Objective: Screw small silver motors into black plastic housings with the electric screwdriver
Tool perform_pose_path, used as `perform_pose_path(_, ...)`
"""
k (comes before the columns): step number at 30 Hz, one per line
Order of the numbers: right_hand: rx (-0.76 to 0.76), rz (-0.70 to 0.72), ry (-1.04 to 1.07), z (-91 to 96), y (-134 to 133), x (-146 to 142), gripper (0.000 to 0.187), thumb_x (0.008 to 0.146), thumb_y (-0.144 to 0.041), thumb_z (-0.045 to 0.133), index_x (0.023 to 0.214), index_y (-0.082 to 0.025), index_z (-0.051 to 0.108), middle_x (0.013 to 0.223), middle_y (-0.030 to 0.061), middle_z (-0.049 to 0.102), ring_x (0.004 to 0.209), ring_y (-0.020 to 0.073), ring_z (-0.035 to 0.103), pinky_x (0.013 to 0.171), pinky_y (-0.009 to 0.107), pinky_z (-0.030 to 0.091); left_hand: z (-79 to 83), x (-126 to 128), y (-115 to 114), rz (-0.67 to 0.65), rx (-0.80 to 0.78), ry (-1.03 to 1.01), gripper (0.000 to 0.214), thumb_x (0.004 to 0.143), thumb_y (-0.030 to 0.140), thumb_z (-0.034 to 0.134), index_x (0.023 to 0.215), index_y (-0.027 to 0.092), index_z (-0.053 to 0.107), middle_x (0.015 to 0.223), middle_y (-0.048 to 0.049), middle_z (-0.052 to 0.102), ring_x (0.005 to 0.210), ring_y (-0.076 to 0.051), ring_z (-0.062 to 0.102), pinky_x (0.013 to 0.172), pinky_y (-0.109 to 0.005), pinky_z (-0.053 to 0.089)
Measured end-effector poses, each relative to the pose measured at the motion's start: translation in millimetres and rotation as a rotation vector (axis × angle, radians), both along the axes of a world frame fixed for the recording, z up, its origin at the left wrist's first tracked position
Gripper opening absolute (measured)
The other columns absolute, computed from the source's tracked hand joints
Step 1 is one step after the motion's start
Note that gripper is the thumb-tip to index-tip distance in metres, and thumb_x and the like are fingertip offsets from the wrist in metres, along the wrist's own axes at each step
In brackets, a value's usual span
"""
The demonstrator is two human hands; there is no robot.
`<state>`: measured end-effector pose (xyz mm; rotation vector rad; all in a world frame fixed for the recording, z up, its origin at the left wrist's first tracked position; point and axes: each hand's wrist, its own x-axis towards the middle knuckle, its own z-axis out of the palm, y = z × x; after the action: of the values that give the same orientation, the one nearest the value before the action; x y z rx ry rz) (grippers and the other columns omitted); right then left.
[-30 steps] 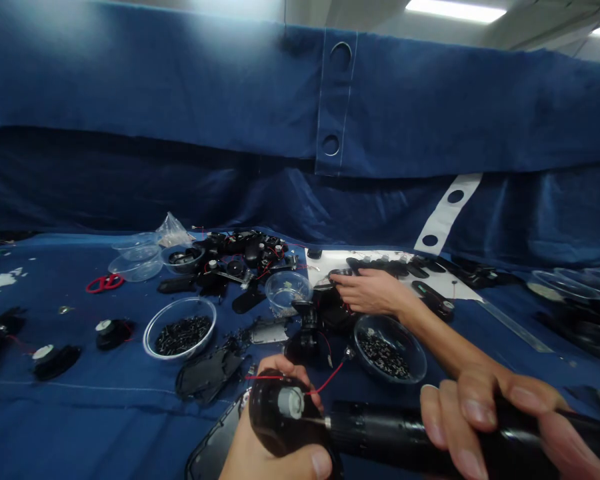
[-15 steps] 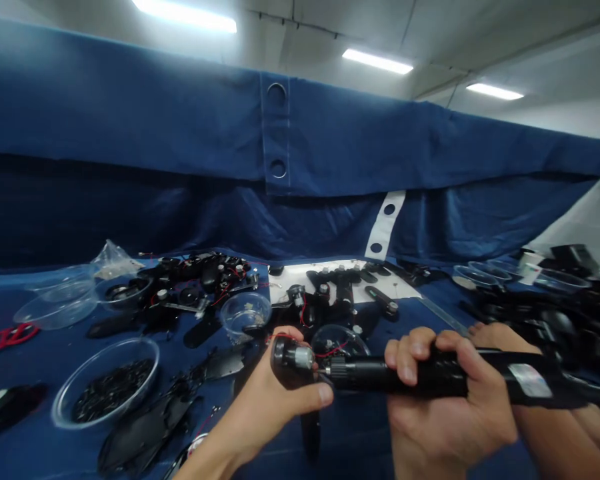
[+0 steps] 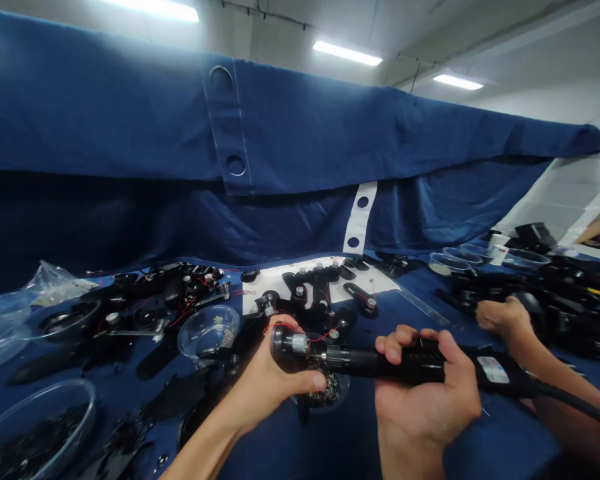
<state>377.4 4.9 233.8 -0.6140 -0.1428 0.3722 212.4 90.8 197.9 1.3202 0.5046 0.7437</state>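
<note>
My left hand is closed around a black plastic part with a small silver motor and red wire on it. My right hand grips a black electric screwdriver, held level, its cable running off to the right. The driver's bit points left at the motor end of the part; whether it sits in a screw I cannot tell. Below the bit, a clear bowl holding many tiny screws is partly hidden by my left hand and the driver.
Another person's hand reaches among black parts on the right. Several motor assemblies lie on a white sheet. A clear bowl stands left of centre, and a larger bowl of black pieces at front left. A blue cloth hangs behind.
The view has turned right, so the table's contents appear farther left. The other person's hand has come out from behind my right hand. Both my hands keep their grips.
</note>
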Motion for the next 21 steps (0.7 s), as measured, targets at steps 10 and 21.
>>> perform_pose_path(10,0.002,0.006,-0.027,0.1,4.6,10.7,0.017,0.073,-0.033,0.061,0.065,-0.019,0.054,0.056,-0.0007,0.056,0.040,0.0101,0.048,0.046,0.027,0.048,-2.7,8.8,4.6,-0.011,0.021,0.031,0.069,0.062,0.026,0.096,0.111,0.027,0.048,0.106,-0.0006,0.060,0.099,-0.020,0.057,0.085,-0.035,0.045)
perform_pose_path(21,-0.015,-0.029,0.039,-5.2,1.9,29.6,0.016,0.069,-0.032,0.063,0.069,-0.019,0.054,0.056,-0.0015,0.056,0.042,0.0104,0.049,0.047,0.027,0.048,4.1,4.7,14.0,0.185,-0.276,-0.128,0.059,0.067,0.002,0.083,0.111,0.024,0.052,0.098,0.0020,0.070,0.100,-0.023,0.073,0.094,-0.036,0.050)
